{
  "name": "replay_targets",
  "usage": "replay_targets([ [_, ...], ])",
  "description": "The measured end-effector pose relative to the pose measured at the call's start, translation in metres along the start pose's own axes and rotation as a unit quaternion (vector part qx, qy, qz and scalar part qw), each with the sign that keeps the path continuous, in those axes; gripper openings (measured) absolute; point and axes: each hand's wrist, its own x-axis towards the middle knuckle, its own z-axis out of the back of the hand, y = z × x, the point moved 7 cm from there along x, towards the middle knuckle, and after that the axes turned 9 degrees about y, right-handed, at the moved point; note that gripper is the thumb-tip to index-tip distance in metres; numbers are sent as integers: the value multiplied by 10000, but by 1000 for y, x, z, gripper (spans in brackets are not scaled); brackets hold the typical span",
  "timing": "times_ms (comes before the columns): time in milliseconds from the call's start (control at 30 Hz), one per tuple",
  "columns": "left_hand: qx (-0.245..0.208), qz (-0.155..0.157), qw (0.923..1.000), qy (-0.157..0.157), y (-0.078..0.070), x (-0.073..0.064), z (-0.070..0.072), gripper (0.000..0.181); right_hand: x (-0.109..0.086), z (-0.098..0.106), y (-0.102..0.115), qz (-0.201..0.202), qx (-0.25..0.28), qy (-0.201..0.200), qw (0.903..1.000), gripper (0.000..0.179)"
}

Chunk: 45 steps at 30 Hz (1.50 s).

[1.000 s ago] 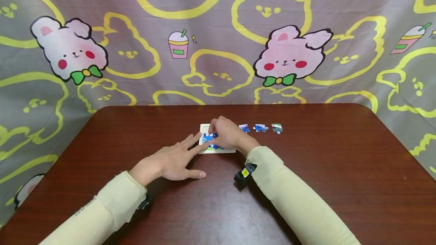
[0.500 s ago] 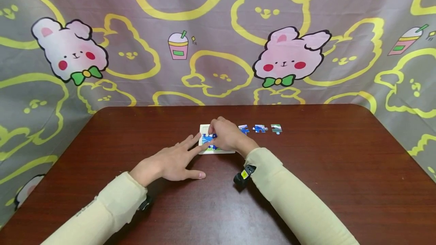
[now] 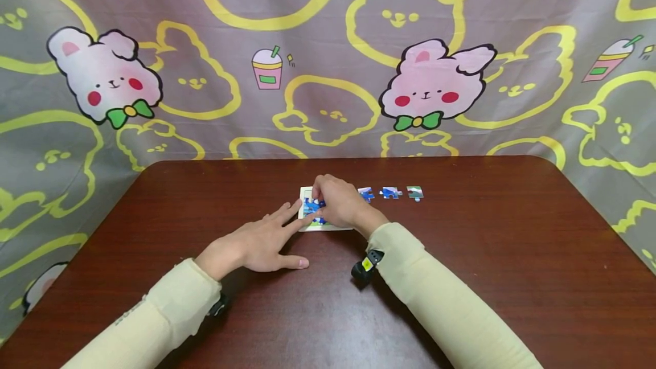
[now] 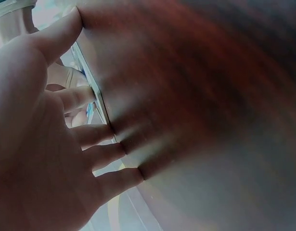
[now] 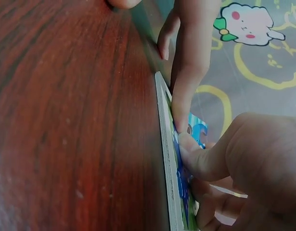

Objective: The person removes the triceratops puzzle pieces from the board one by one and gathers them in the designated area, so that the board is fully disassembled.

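Note:
A small jigsaw puzzle in a white-edged tray [image 3: 335, 229] lies on the table, partly hidden by both hands. My left hand [image 3: 263, 242] is spread flat at its left side, fingers straight, the index fingertip on the puzzle. Over the tray, my right hand [image 3: 340, 201] has its thumb and fingers bent around a blue puzzle piece [image 5: 199, 129], which stands tilted above the puzzle surface in the right wrist view. Its lower part is hidden behind the thumb. In the left wrist view, the left fingertips [image 4: 133, 177] touch the tabletop beside the tray edge.
Three loose puzzle pieces lie in a row right of the tray: a blue one [image 3: 366, 194], another blue one [image 3: 391, 193] and a green one [image 3: 415, 192]. A patterned curtain [image 3: 328, 61] hangs behind the brown table [image 3: 487, 266].
The blue piece at the right fingertips has shifted and tilted, showing more blue at the tray's left side. The left hand stays in place, and the loose pieces lie as before.

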Motion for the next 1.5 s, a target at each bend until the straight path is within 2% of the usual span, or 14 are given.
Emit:
replay_targets([
  [200,-17,4,10000,-16,0,1,0,92,0,0,-1,92,-40,-121,9999,30],
  [1200,-112,39,9999,10,0,0,-1,92,0,0,-1,200,112,-164,9996,27],
  [1500,-55,38,10000,-4,1,-1,-1,92,0,-2,-2,70,338,6,9994,28],
])
